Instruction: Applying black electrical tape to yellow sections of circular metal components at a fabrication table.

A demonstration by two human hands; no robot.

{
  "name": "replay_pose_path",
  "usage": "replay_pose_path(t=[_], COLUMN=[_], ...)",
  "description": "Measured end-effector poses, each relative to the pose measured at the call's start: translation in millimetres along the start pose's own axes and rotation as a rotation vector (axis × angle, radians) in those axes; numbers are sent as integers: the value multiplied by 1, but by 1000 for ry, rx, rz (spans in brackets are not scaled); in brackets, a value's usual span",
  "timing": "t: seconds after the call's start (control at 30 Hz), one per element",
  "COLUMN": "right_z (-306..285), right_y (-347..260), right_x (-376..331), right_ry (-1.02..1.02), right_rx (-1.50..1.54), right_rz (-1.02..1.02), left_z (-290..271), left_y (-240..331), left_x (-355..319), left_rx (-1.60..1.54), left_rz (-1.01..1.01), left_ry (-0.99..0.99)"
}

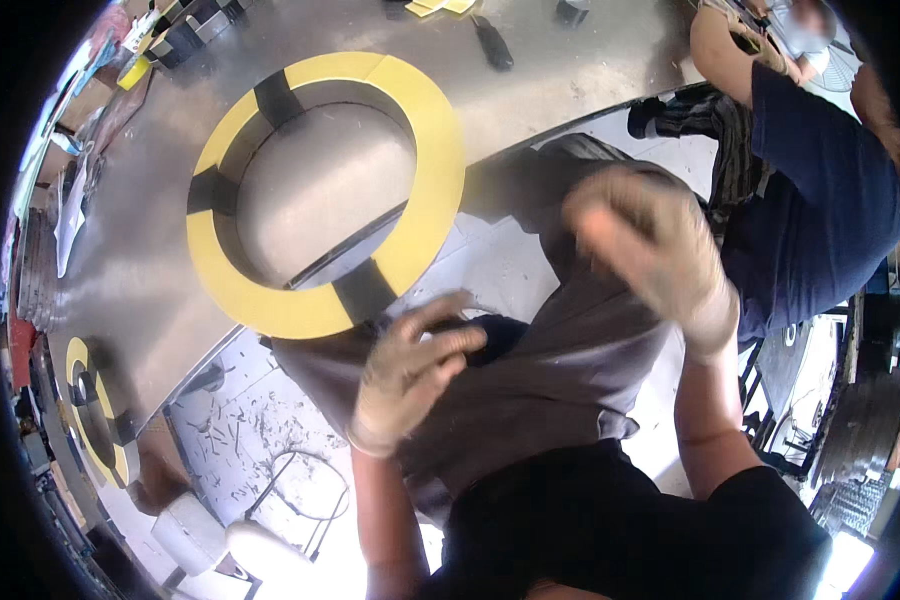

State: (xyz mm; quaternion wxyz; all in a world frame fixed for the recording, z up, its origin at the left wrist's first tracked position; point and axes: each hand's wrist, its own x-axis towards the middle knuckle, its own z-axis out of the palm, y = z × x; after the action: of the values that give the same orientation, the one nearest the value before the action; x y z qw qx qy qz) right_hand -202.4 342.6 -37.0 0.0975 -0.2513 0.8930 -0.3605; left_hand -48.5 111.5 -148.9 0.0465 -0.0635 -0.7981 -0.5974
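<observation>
A large yellow ring (pixel 435 130) with black bands wrapped around it at several places rests on the metal table (pixel 130 240), partly hanging over its near edge. My left hand (pixel 405 375), in a pale glove, is just below the ring's near rim, fingers apart and a little bent. A dark blue piece (pixel 498 338) shows by its fingertips; whether they touch it cannot be made out. My right hand (pixel 655 245), also gloved, is raised to the right of the ring, away from it. Motion smears its fingers, and nothing can be made out in it.
A similar yellow-and-black ring (pixel 120 465) stands at the far left. A black strip-like object (pixel 492 43) lies at the table's back, and a yellow tape roll (pixel 133 72) at the back left. Close on my right is another person in a dark shirt (pixel 820 190). Scraps (pixel 230 425) litter the floor.
</observation>
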Motion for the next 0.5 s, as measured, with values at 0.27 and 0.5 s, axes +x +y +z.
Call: replay_pose_path(t=[0.27,0.5], right_z=[50,30], right_y=[-5,6], right_x=[-74,-25], right_ry=[-59,162], right_rx=[576,759], right_rz=[-1,208], left_z=[63,46], left_y=[73,87], left_x=[54,100], left_rx=[-586,763], left_rz=[160,111], left_ry=[505,702])
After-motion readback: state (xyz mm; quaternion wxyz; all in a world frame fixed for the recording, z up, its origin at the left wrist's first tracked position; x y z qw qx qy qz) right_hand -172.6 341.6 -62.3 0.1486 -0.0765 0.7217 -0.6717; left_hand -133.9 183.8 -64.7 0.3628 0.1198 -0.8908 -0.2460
